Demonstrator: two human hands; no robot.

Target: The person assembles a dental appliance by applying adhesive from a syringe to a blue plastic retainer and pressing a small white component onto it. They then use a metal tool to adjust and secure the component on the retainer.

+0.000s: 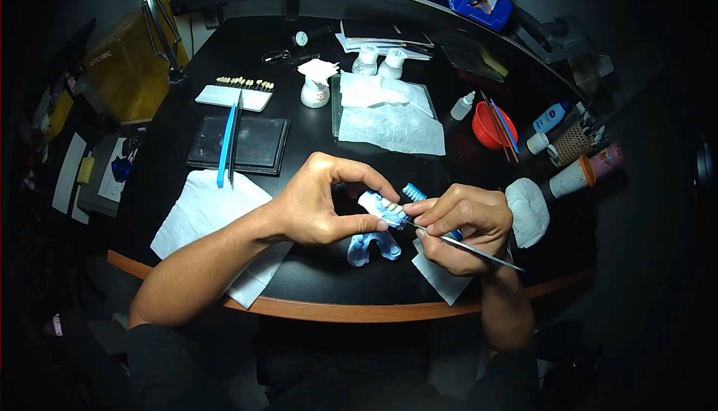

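Observation:
Between its thumb and fingers, my left hand (329, 201) grips a small blue-and-white dental model (380, 209) with a row of tooth-coloured crowns. My right hand (465, 224) pinches a slim metal dental instrument (486, 255) like a pen. The instrument's tip points at the model and seems to touch its edge, though the fingers partly hide the contact. Just below the hands, a blue horseshoe-shaped dental arch model (363, 251) lies on the black tabletop. A blue ridged object (413, 192) lies behind my right fingers, partly covered.
White tissue (200, 209) lies under my left forearm. Blue and black tweezers (226, 145) rest across a black flat case (262, 142). Beyond stand a tooth shade guide (233, 97), white bottles (366, 61) and a paper-covered glass plate (336, 123). A red bowl (486, 136) and cups (568, 179) stand right.

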